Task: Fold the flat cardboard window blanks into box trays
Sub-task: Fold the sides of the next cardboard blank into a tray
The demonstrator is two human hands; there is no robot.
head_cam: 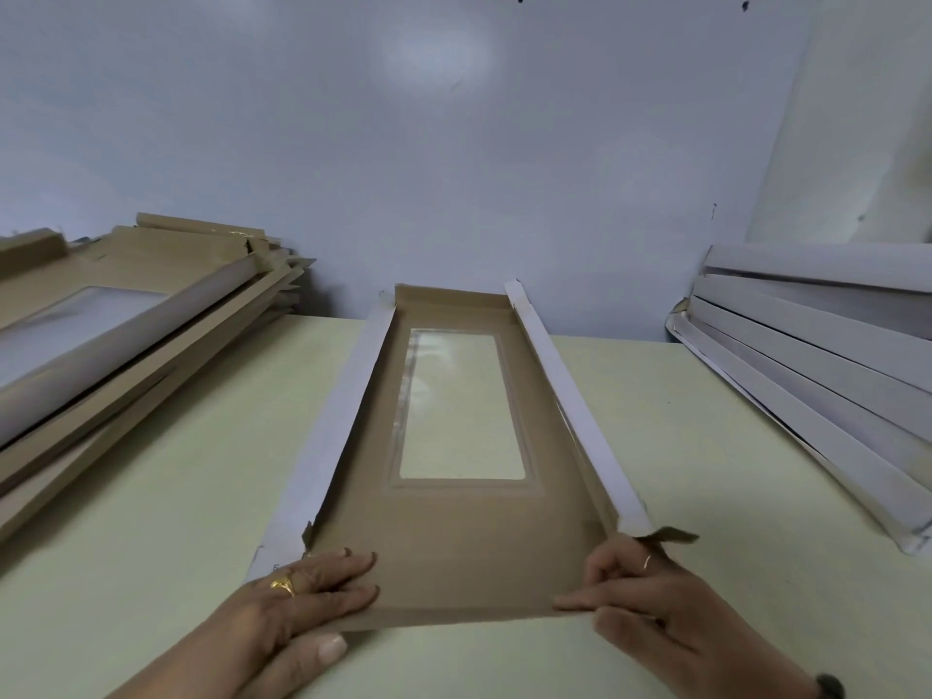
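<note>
- The blank (469, 547) sits in the middle of the pale green table (706, 446), long way pointing off toward the wall, near end right at the person's hands.
- Left hand (307, 592) lies with fingers laid out pretty straight on the brown inside face, thumb tucked under the near edge. So it's pressing and pinching that end flap, not balled up.
- Right hand (635, 587) has its fingers curled round the near right corner, thumb along the front edge, gripping the cardboard.
- My guess is the near end flap is what's getting folded now. I'd crease it right on the score line, both hands lifting evenly, and tuck the little corner tab (671, 536) inside the side wall so it doesn't stick out.
- Looks-wise: brown inside, white outside, both long side walls standing up, far end flap up too, clear plastic window (461, 406) in the far half showing the table through it.
- Left corner looks a bit torn, so go easy there.
- Stack of brown blanks (116, 320) on the left, white folded ones (817, 365) on the right.
</note>
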